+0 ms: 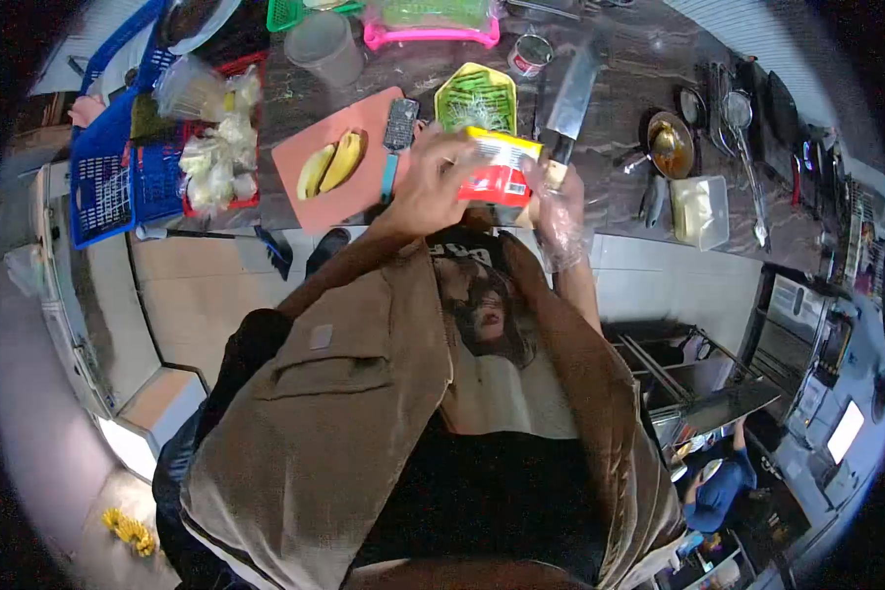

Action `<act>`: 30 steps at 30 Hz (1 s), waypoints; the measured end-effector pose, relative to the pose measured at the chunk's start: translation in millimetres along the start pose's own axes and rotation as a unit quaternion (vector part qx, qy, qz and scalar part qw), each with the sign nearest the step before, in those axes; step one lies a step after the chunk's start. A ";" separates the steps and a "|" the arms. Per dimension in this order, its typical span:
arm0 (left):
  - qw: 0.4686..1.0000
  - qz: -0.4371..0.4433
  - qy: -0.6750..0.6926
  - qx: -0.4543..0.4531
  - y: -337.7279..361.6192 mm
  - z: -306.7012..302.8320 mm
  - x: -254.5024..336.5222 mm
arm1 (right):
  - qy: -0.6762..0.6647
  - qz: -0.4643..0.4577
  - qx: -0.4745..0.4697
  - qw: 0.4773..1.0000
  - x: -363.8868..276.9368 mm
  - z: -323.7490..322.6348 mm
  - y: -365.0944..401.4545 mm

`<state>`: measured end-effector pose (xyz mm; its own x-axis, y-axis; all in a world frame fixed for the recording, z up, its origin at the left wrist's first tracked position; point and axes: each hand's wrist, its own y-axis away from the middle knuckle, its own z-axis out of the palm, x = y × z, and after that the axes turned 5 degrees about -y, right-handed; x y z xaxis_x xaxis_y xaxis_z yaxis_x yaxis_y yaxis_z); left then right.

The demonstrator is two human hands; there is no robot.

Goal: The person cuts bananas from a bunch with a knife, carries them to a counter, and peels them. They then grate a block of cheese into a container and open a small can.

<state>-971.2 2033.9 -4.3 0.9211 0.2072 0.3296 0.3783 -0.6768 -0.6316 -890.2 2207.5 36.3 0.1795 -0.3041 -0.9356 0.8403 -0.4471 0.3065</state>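
Note:
My left hand (428, 187) is closed on the near edge of a red-and-yellow packet (501, 169), its fingers bent over the side. My right hand (562, 211), in a loose clear plastic glove, is wrapped round the pale handle of a large knife (574, 96). The knife's broad blade points away from me, and the packet's right side meets my right fingers. Just beyond the packet stands a yellow tray (442, 103) of cut green vegetables. Left of my hands, two peeled-looking bananas (343, 161) lie on a pink cutting board (287, 162) beside a dark grater (401, 124).
A tin can (530, 55) and a clear plastic tub (324, 49) stand at the back. To the right are a pan (670, 144), a container with a pale block (699, 212) and several utensils. Blue baskets (103, 192) sit left. Another person (723, 487) is at lower right.

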 end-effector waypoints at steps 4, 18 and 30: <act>0.752 -0.387 0.525 0.095 53.9 28.5 -23.8 | -0.071 -0.040 -0.043 0.996 40.9 -18.6 -20.9; 0.621 -0.635 0.387 0.248 144.4 -15.1 5.3 | 0.456 0.121 -0.197 0.859 142.9 -3.3 -19.3; 0.816 -0.512 0.232 0.136 177.5 79.9 -52.5 | 0.454 -0.215 -0.236 0.832 190.3 -25.7 -17.7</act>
<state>-945.1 1959.4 -189.7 -0.0017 0.2332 0.9724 0.9920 -0.1221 0.0310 -857.8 2179.2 -151.6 -0.0564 0.6543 -0.7542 0.9955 0.0942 0.0072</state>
